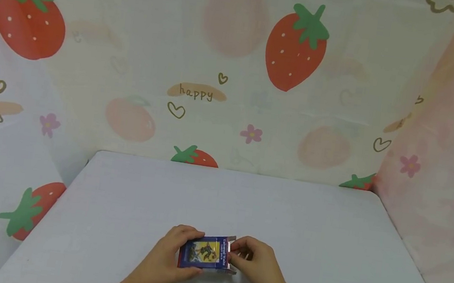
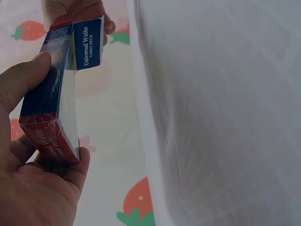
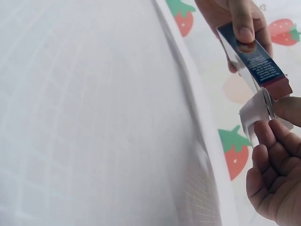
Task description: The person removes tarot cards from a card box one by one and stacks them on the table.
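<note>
A blue tarot deck box point(image 1: 203, 253) with a yellow picture panel is held over the white table. My left hand point(image 1: 170, 253) grips its left end, thumb along the near side and fingers round the far side. Flaps stand out at the box's right end, and the lettered top flap point(image 2: 89, 43) shows in the left wrist view. There my right hand point(image 1: 256, 263) pinches with thumb and fingertips at the opening. In the right wrist view thin edges point(image 3: 268, 102) show near the thumb; whether they are cards or a flap I cannot tell.
Beneath the hands is a table point(image 1: 228, 198) with a white cover and rounded far corners. A cloth backdrop point(image 1: 235, 72) printed with strawberries, hearts and flowers hangs behind it and along both sides.
</note>
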`<move>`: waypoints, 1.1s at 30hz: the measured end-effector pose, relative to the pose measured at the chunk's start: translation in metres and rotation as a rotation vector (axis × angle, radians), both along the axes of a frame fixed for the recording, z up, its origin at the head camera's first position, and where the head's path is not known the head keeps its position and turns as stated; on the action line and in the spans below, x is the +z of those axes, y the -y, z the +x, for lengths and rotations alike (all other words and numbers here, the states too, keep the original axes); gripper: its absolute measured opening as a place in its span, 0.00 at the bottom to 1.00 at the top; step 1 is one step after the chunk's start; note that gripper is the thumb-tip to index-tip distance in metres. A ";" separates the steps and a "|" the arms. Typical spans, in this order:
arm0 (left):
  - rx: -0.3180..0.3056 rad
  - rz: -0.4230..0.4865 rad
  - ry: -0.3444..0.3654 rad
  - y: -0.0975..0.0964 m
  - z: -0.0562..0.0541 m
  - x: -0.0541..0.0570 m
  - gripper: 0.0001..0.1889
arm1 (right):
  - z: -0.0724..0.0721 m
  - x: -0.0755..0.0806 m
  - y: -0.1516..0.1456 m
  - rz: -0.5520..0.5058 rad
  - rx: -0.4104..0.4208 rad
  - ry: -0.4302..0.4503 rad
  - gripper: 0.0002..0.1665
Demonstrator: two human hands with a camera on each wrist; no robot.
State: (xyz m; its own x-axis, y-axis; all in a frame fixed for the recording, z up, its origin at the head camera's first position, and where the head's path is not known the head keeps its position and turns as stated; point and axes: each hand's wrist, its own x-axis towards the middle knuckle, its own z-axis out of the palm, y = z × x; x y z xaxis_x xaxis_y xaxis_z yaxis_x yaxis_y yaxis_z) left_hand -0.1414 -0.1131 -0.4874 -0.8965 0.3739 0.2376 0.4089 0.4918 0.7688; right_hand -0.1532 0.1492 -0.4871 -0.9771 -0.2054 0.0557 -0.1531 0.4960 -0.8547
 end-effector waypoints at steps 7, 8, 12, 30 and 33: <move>0.033 -0.021 0.034 0.001 -0.001 -0.001 0.38 | -0.002 0.003 -0.003 0.002 -0.029 0.012 0.15; 0.035 -0.021 0.038 0.001 -0.001 -0.001 0.38 | -0.002 0.003 -0.004 -0.001 -0.033 0.014 0.15; 0.043 -0.020 0.042 0.001 -0.001 -0.001 0.38 | -0.003 0.004 -0.004 -0.028 -0.037 0.030 0.16; 0.073 -0.019 0.048 0.003 -0.002 -0.003 0.38 | -0.006 0.010 -0.014 -0.110 0.022 0.059 0.23; 0.087 -0.024 0.038 0.004 -0.003 -0.003 0.38 | -0.007 0.010 -0.015 -0.109 0.020 0.045 0.21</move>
State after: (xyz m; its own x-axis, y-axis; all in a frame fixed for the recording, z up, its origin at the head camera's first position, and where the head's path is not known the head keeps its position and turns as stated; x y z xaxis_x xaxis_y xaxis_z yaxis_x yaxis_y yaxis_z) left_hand -0.1442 -0.1172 -0.4908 -0.9340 0.2994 0.1949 0.3347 0.5428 0.7703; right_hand -0.1602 0.1645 -0.4772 -0.9749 -0.2198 0.0353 -0.1224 0.3967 -0.9097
